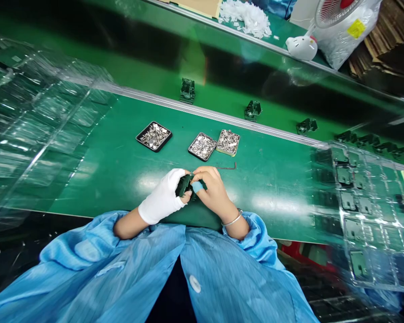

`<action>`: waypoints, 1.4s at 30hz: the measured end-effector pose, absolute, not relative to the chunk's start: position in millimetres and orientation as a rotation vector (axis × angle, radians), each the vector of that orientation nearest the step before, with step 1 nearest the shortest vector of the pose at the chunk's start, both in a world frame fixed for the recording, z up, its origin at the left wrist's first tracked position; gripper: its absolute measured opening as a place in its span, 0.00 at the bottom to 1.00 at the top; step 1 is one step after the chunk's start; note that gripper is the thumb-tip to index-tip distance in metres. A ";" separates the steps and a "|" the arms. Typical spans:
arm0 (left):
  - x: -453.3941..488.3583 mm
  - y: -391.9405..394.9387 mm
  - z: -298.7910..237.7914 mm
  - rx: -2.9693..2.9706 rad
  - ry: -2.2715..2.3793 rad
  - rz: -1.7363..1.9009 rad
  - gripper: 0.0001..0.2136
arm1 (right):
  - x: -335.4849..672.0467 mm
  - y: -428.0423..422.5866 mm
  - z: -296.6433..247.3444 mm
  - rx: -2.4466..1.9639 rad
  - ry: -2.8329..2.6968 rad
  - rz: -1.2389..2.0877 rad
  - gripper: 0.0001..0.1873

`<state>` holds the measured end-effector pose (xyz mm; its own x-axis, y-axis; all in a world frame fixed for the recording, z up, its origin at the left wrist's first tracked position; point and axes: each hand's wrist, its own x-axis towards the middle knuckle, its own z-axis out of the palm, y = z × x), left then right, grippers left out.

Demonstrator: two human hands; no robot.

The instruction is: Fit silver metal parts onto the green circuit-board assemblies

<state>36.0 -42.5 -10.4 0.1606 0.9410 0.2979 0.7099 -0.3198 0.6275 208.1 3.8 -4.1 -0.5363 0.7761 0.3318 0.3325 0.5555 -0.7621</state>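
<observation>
My left hand (163, 197), in a white glove, grips a small dark green plastic part (184, 184) just above the green table's near edge. My right hand (212, 190) is bare, with a blue cot on one finger and a bracelet at the wrist. Its fingers are curled and pinch the same part from the right. Both hands meet over the part, which they largely hide. A thin L-shaped hex key (227, 168) lies on the table just beyond my right hand.
Three small trays of shiny metal bits stand beyond the hands: a black tray (154, 136), a grey tray (202, 146), a pale tray (228, 142). Green parts (187, 90) ride the belt behind. Clear blister trays lie stacked at left (37, 121) and filled at right (360, 211).
</observation>
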 end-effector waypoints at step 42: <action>53.6 -28.9 3.2 2.257 1.928 0.584 0.14 | 196.2 -1.0 -18.7 -1.061 -1.972 0.801 0.07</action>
<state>53.6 -28.9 3.2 0.1162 0.9702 0.2127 0.9252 -0.1837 0.3320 196.2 -1.0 -18.7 -0.3799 0.8700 0.3142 0.4047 0.4618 -0.7893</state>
